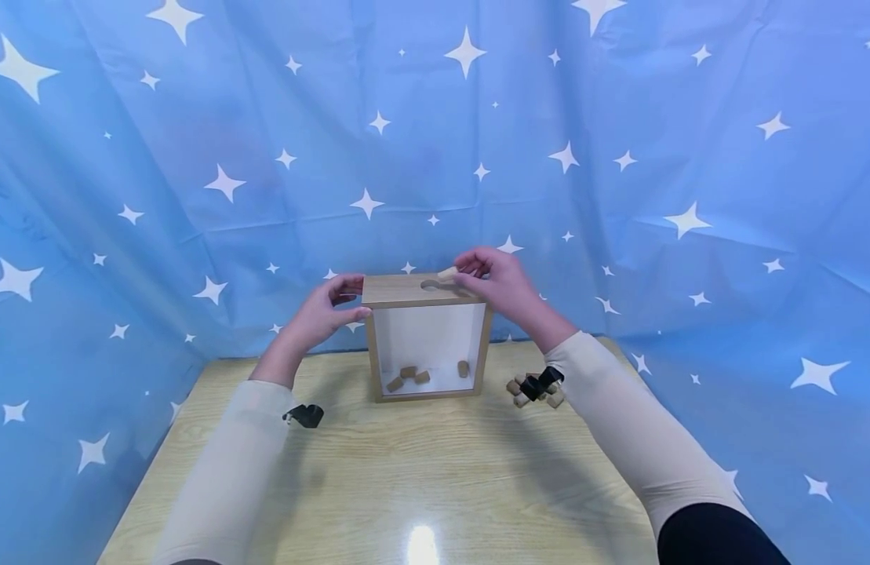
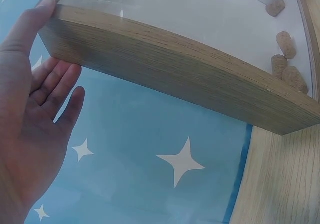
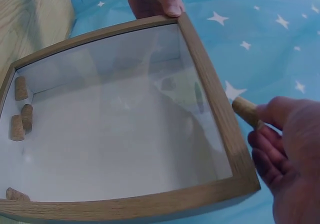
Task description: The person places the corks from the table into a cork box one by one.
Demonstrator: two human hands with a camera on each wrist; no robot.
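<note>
Slanting on long axis, cork [image 1: 447,273] points twd hole [image 1: 430,284].

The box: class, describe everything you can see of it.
The box has a wood-grained frame, a clear front, a white inside and a hole in its top. It stands upright on the table, four corks inside at the bottom. The left hand holds one top corner; whether the right hand touches it is unclear.

Far on my table [image 1: 420,463], before the curtain [image 1: 435,173], stands the box [image 1: 427,337]: three corks [image 1: 409,372] inside left, a lone cork [image 1: 463,369] inside right. My left hand [image 1: 329,310] is at its top's left end, my right hand [image 1: 504,286], with another cork [image 1: 446,274], near the hole [image 1: 430,284]; a cork pile [image 1: 555,400] lies right.
</note>
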